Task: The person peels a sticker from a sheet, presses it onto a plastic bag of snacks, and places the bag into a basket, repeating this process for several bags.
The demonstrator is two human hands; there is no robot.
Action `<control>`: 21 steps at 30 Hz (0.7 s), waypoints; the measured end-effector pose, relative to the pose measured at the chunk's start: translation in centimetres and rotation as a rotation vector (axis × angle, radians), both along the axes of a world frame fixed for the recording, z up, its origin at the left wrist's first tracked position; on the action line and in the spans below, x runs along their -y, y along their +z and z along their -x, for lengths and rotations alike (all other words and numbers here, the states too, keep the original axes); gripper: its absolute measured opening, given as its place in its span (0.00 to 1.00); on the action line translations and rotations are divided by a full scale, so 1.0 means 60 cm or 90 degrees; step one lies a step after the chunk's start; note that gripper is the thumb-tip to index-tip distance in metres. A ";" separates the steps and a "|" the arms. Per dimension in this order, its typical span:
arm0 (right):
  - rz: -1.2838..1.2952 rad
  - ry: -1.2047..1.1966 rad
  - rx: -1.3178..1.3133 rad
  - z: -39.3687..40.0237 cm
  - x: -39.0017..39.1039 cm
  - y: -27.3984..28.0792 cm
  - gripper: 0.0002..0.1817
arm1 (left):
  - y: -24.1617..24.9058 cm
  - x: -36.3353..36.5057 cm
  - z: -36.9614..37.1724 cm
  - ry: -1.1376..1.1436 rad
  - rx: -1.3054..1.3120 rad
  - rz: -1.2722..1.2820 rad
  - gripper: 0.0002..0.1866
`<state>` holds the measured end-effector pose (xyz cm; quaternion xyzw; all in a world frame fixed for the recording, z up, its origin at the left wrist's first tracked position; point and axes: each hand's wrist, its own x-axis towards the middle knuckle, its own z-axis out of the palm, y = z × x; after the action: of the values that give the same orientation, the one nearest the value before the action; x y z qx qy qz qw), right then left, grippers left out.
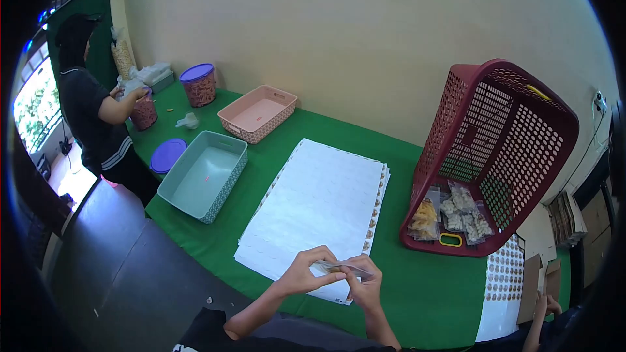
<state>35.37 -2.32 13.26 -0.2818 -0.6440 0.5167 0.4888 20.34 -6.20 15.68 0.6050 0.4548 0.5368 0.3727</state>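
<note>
Both of my hands are together over the lower edge of a stack of large white sheets (319, 189) on the green table. My left hand (306, 272) pinches one side of a small clear plastic bag (336, 266), and my right hand (365, 280) pinches its other side. The bag's contents are mostly hidden by my fingers. Round brown printed pictures run along the right edge of the sheets.
A maroon basket (430, 156) lies on its side at right, holding several snack bags (462, 208). A green tray (205, 176), pink tray (257, 114), lidded tub (197, 85) and purple lid (168, 155) stand left. A co-worker (91, 104) handles another tub; another person's hands (548, 306) are lower right.
</note>
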 end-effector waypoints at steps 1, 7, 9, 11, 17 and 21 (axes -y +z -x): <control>0.001 0.003 -0.012 -0.004 -0.004 -0.010 0.04 | 0.000 -0.002 -0.001 0.002 -0.003 0.022 0.07; 0.101 0.054 -0.028 -0.006 -0.006 0.010 0.05 | -0.010 -0.011 -0.014 0.051 0.111 0.176 0.07; 0.106 0.084 -0.070 -0.008 -0.009 0.003 0.04 | -0.013 -0.011 -0.010 0.035 0.089 0.131 0.07; 0.088 0.061 -0.071 -0.006 -0.011 0.001 0.03 | -0.016 -0.012 -0.010 0.027 0.058 0.072 0.06; 0.033 -0.094 -0.003 0.001 -0.019 -0.027 0.04 | -0.012 -0.021 -0.026 0.077 -0.057 -0.040 0.07; 0.096 -0.093 0.037 -0.007 -0.020 -0.038 0.05 | -0.018 -0.026 -0.025 0.095 -0.050 -0.029 0.06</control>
<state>35.80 -1.13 10.95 -0.3790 -0.5950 0.5184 0.4833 21.85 -4.62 14.63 0.5982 0.5005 0.5494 0.2998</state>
